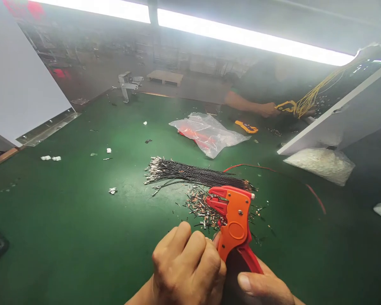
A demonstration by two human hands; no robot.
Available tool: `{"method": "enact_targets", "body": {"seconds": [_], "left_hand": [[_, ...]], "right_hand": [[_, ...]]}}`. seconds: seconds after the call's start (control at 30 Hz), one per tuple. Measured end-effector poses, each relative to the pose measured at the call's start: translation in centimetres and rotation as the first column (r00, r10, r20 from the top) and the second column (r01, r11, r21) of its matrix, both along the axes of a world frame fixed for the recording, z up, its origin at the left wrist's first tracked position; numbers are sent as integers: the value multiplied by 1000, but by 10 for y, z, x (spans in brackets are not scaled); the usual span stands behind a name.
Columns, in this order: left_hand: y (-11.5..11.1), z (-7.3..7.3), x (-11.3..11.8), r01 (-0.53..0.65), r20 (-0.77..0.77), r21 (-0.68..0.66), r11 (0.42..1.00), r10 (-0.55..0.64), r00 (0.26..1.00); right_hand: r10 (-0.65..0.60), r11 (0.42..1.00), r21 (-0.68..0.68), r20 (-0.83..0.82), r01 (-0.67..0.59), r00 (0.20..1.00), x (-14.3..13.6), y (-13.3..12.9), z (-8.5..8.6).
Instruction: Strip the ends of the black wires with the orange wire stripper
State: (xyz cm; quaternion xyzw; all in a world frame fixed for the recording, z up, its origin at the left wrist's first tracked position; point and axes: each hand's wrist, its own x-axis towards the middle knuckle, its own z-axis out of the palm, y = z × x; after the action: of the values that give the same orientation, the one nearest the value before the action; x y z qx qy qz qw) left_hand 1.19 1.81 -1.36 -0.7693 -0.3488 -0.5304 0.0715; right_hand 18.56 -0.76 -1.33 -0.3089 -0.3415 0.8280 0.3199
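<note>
My right hand (265,286) grips an orange and red wire stripper (236,212) by its handles, its red jaws pointing left. Close beside it on the left, my left hand (189,258) is curled into a fist, knuckles up. What those fingers hold, if anything, is hidden. Just beyond the stripper lies a bundle of black wires (190,170), silvery terminals at its left end and bare copper at its right. Cut wire scraps (198,203) are heaped on the green tabletop (82,220) around the stripper's jaws.
A clear plastic bag (206,131) with red contents lies behind the bundle, near a yellow tool (247,126). One red wire (250,165) curves rightward. A bag of pale pieces (320,163) sits by the right panel (343,101). Across the table, another person's hand (268,109) holds a yellow tool.
</note>
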Motion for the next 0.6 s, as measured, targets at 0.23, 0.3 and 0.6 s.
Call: {"method": "enact_targets", "body": {"seconds": [0.23, 0.3, 0.6], "left_hand": [[0, 0, 0, -7, 11, -21, 1000, 8, 1000], [-1, 0, 1, -6, -4, -27, 1000, 6, 1000], [1, -3, 2, -10, -4, -39, 999, 10, 1000]], "right_hand": [[24, 998, 55, 31, -26, 999, -4, 2, 3], [20, 997, 78, 42, -23, 999, -3, 2, -1], [-69, 982, 177, 55, 59, 996, -6, -3, -19]]}}
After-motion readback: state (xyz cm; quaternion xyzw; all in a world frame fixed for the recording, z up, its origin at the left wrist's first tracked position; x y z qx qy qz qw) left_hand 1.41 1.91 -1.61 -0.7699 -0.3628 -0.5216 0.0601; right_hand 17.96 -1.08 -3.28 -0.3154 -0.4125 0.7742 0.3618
